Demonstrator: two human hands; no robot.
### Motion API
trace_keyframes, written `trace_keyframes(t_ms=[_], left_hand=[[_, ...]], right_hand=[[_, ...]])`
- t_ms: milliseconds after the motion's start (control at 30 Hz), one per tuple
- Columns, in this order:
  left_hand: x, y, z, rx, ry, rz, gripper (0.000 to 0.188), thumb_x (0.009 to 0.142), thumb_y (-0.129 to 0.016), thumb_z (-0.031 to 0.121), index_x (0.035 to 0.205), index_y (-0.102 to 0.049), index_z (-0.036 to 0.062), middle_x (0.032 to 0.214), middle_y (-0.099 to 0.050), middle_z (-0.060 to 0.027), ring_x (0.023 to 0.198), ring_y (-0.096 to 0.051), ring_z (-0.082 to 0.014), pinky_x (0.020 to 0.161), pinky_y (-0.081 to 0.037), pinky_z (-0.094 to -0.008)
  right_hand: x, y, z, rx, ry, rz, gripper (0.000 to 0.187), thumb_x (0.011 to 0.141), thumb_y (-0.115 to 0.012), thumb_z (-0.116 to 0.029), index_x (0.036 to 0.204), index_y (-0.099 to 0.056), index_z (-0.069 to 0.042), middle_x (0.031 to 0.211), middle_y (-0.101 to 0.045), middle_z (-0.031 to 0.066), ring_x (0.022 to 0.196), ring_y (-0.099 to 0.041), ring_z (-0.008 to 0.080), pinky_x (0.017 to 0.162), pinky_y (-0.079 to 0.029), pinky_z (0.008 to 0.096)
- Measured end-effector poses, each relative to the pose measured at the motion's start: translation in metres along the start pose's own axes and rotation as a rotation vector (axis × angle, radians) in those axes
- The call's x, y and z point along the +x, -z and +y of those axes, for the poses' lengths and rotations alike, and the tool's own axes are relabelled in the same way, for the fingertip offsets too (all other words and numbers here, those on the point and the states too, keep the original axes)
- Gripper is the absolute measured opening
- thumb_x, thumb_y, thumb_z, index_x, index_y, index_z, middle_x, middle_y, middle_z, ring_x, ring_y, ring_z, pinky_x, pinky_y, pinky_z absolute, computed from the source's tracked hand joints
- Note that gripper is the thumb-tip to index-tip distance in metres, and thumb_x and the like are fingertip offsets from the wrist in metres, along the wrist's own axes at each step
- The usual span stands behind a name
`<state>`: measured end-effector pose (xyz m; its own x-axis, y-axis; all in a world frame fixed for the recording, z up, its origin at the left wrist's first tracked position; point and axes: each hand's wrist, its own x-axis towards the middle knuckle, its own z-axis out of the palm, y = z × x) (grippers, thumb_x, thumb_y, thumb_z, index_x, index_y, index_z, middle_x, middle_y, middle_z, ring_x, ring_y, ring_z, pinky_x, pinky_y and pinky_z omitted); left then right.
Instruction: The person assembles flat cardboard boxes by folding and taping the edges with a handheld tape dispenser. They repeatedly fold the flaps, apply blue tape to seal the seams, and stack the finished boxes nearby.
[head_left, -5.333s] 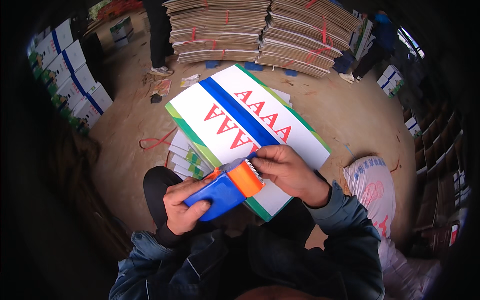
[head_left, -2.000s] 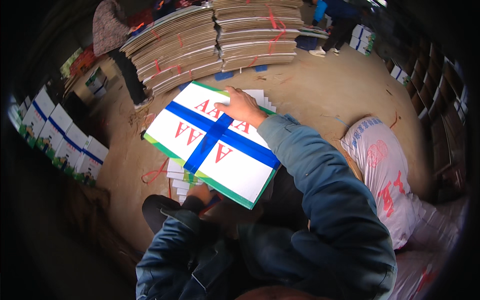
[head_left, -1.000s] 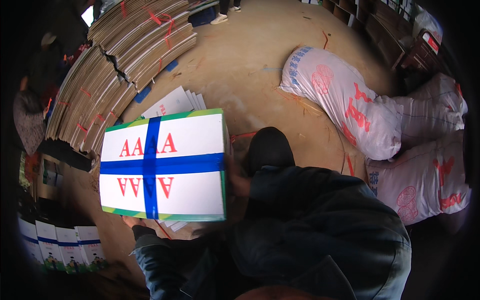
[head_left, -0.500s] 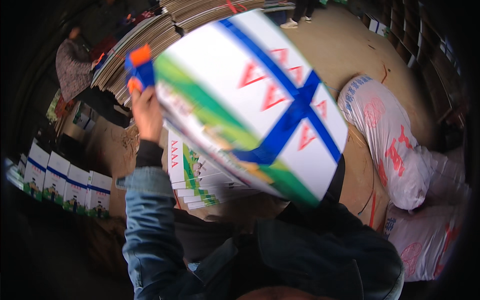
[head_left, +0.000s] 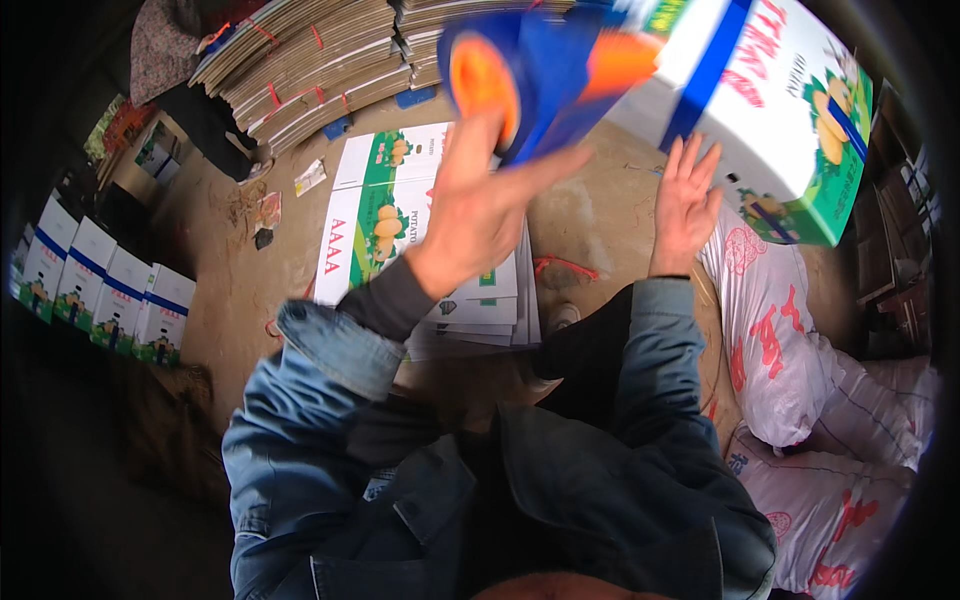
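Note:
My left hand (head_left: 465, 220) is raised and closed on a blue and orange tape dispenser (head_left: 545, 85), which is blurred by motion. To the right stands a white and green carton (head_left: 770, 130), tilted, with potato pictures and blue tape around it. My right hand (head_left: 685, 210) is open beside the carton's near lower edge, fingers spread and palm up. Whether its fingertips touch the carton I cannot tell. Below the dispenser, flat printed cartons (head_left: 345, 230) lie stacked on the floor.
Bundled flat cardboard (head_left: 310, 75) is piled at the back left, where another person (head_left: 165, 50) stands. Several taped cartons (head_left: 120, 290) line the left side. Full white sacks (head_left: 770, 330) lie on the right. A red strap (head_left: 565, 267) lies on the floor.
The carton has moved from the middle to the upper right and turned. My left hand with the tape dispenser has swung right. My right hand has come into view, open.

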<state>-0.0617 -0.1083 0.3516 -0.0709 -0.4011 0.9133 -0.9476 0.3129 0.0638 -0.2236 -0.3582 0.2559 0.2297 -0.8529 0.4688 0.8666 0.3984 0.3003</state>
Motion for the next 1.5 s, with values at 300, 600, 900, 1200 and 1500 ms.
trace_keyframes(t_ms=[300,600,900,1200,1500], left_hand=[[-0.295,0.000,-0.012,-0.755,1.571,0.282,0.081,0.089,-0.053,-0.013,0.163,-0.028,0.0080,0.130,-0.062,-0.0153,0.110,-0.063,-0.0223,0.095,-0.051,-0.0317],[-0.378,-0.001,-0.022,-0.905,1.619,0.192,0.080,0.070,-0.051,0.000,0.149,-0.050,0.0002,0.124,-0.064,-0.0096,0.108,-0.060,-0.0234,0.096,-0.048,-0.0314],[-0.368,-0.021,-0.012,-0.778,1.620,0.074,0.069,0.088,-0.084,0.014,0.146,-0.051,-0.0005,0.113,-0.069,-0.0093,0.104,-0.063,-0.0170,0.094,-0.051,-0.0321],[-0.357,-0.015,-0.004,-0.881,1.486,0.159,0.069,0.088,-0.082,0.009,0.148,-0.049,0.0012,0.107,-0.069,-0.0074,0.101,-0.064,-0.0156,0.092,-0.051,-0.0328],[-0.361,-0.006,0.006,-0.699,1.569,0.019,0.074,0.089,-0.079,0.004,0.151,-0.042,-0.0037,0.130,-0.067,-0.0182,0.116,-0.065,-0.0240,0.102,-0.050,-0.0360]], right_hand=[[-0.082,0.069,0.106,-0.695,-0.893,0.434,0.044,0.104,-0.057,-0.037,0.134,-0.061,-0.004,0.134,-0.067,0.0076,0.127,-0.059,0.0238,0.112,-0.044,0.0463],[-0.202,0.175,0.125,-1.420,-1.477,0.464,0.049,0.100,-0.064,-0.049,0.122,-0.068,-0.006,0.109,-0.069,0.0032,0.098,-0.063,0.0121,0.085,-0.050,0.0325],[-0.202,0.176,0.116,-1.282,-1.592,0.503,0.049,0.101,-0.066,-0.043,0.130,-0.061,-0.004,0.125,-0.067,0.0091,0.111,-0.067,0.0224,0.098,-0.052,0.0406],[-0.183,0.173,0.104,-1.110,-1.682,0.496,0.040,0.100,-0.068,-0.028,0.132,-0.060,-0.006,0.127,-0.068,0.0101,0.114,-0.068,0.0253,0.101,-0.053,0.0476],[-0.193,0.175,0.106,-1.554,-1.708,0.206,0.035,0.097,-0.071,-0.021,0.129,-0.068,-0.005,0.118,-0.072,0.0097,0.110,-0.069,0.0229,0.093,-0.056,0.0408]])
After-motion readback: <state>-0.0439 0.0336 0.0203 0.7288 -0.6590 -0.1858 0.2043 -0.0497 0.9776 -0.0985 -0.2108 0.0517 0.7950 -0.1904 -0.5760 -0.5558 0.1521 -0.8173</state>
